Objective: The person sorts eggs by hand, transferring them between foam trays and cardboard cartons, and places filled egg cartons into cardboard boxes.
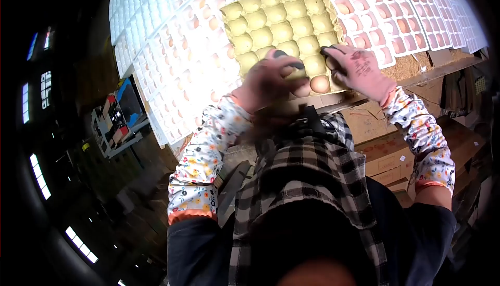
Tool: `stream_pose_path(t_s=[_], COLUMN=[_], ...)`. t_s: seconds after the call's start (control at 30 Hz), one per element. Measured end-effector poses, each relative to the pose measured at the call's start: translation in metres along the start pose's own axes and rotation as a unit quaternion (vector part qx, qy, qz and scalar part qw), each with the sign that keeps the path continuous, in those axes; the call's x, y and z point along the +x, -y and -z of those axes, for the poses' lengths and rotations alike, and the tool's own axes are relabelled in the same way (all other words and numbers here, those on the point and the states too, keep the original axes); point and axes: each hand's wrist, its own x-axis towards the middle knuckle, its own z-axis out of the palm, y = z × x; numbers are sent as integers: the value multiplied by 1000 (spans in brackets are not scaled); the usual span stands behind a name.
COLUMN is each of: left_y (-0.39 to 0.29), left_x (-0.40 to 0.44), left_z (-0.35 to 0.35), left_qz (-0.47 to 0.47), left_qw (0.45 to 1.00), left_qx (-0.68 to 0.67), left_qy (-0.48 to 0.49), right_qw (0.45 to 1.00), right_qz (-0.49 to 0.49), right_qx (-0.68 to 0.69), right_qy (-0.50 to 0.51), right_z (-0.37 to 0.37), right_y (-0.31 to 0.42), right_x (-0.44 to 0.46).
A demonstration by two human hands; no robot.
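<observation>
A yellowish moulded egg tray [284,18] lies on the table in front of me, most of its cups without eggs. One brown egg [320,84] sits in its near row, with another [301,89] just left of it. My left hand [271,78], in a pink glove with dark fingertips, is curled round an egg over the tray's near left part; motion blurs it. My right hand [357,70], gloved alike, is at the tray's near right edge, fingers bent round what looks like an egg, mostly hidden by them.
White trays with eggs [177,62] spread to the left, and more egg-filled trays [385,18] stand to the right. Another yellowish tray touches the far side. Cardboard boxes [388,156] are below the table's edge. A machine [120,117] stands at the left.
</observation>
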Motion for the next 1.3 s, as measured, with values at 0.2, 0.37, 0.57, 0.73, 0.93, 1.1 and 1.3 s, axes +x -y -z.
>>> stream_pose_path(t_s=[0.2, 0.37, 0.57, 0.73, 0.93, 1.1, 1.3], left_y=[6, 11, 130, 279, 422, 471, 480], left_x=[-6, -41, -127, -143, -55, -18, 39], left_z=[-23, 60, 108, 214, 381, 424, 405], left_qz=[-60, 10, 63, 139, 170, 108, 47], left_qw=[966, 985, 881, 889, 892, 945, 921], left_qx=[250, -172, -449, -88, 378, 308, 37], left_qy=[3, -30, -137, -428, -181, -16, -386], right_qw=[728, 990, 954, 946, 965, 992, 979], right_qz=[-252, 15, -44, -93, -49, 40, 37], right_qx=[638, -131, -147, 185, 255, -113, 180], right_qy=[2, 49, 259, 249, 22, -31, -82], right_z=[43, 20, 9, 66, -12, -111, -115], right_y=[22, 68, 71, 118, 220, 226, 178], right_x=[-22, 10, 61, 177, 468, 622, 679])
